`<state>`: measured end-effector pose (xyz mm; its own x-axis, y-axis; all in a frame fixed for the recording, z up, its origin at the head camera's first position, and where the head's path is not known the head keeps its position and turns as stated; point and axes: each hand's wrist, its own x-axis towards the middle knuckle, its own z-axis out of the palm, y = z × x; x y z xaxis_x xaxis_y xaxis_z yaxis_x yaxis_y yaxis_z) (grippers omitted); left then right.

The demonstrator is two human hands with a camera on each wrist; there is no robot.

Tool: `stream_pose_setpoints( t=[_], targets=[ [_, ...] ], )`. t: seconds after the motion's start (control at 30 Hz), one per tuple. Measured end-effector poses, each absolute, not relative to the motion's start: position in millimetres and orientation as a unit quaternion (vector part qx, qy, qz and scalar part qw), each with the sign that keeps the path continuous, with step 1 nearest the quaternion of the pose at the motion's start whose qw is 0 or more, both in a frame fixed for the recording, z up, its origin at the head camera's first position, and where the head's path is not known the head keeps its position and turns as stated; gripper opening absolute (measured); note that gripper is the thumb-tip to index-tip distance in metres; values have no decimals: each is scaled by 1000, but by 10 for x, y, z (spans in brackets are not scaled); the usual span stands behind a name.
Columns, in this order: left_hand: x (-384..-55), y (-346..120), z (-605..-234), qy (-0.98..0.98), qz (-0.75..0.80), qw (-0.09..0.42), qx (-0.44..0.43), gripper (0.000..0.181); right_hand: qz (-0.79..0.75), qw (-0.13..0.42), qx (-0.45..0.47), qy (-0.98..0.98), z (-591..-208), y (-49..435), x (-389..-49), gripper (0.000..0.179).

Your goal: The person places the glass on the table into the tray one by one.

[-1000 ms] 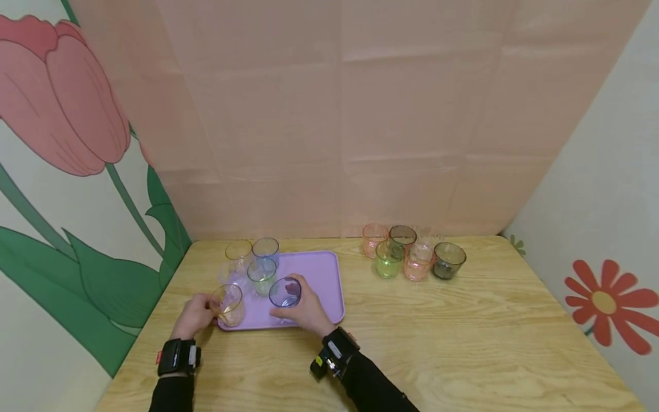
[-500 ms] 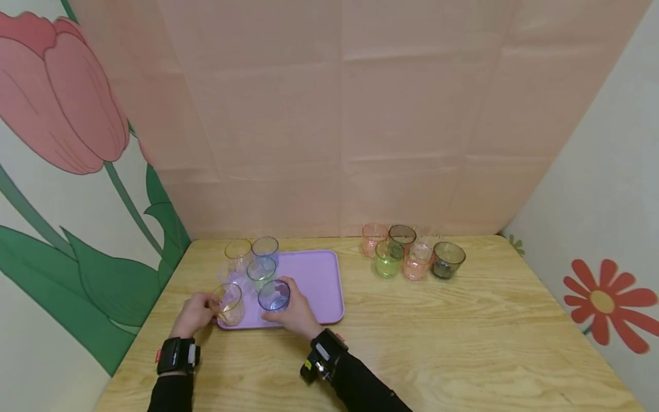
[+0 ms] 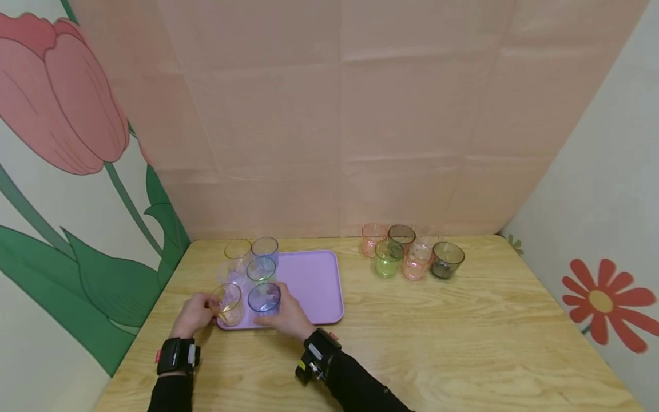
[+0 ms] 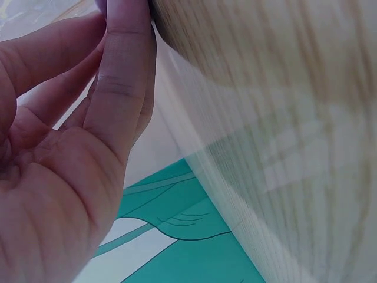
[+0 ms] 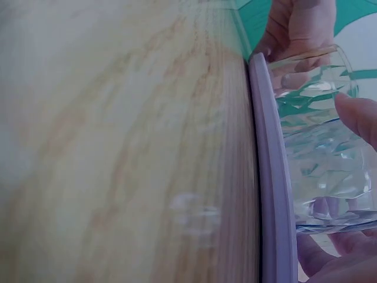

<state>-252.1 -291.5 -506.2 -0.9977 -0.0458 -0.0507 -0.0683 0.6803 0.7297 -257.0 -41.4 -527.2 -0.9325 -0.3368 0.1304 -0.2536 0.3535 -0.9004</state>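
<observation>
My right hand holds a blue drinking glass, thumb and fingers around its sides. It stands upright at the front of the purple tray, beside a yellow-rimmed glass. At the tray's front left corner, my left hand pinches the tray edge, its fingertips right by the yellow-rimmed glass. In the right wrist view the faceted wall of the blue glass shows between thumb and fingers. Behind it on the tray are a green glass, another blue glass and another yellow-rimmed glass.
At the back right of the wooden table, several glasses stand close together, among them a green glass, a pink glass and a dark grey glass. A pinkish sheet hangs behind the table.
My right hand has moved left with the blue glass, bringing it up beside the yellow-rimmed glass. The left hand has stayed at the tray's corner.
</observation>
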Motion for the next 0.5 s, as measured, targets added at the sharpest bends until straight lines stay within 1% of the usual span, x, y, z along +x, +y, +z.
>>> stream_pose_setpoints(
  t=[0.1,0.2,0.5],
  targets=[
    [-2522,-2921,-5066,916,399,16,-31,11,-532,45,-178,827,-5248,-429,-2564,81],
    [-2524,-2928,-5073,917,397,18,-33,11,-515,46,-184,836,-5220,-440,-2561,83],
    [-2536,-2913,-5054,918,394,25,-39,12,-474,22,-204,856,-5219,-485,-2581,85]
  ],
)
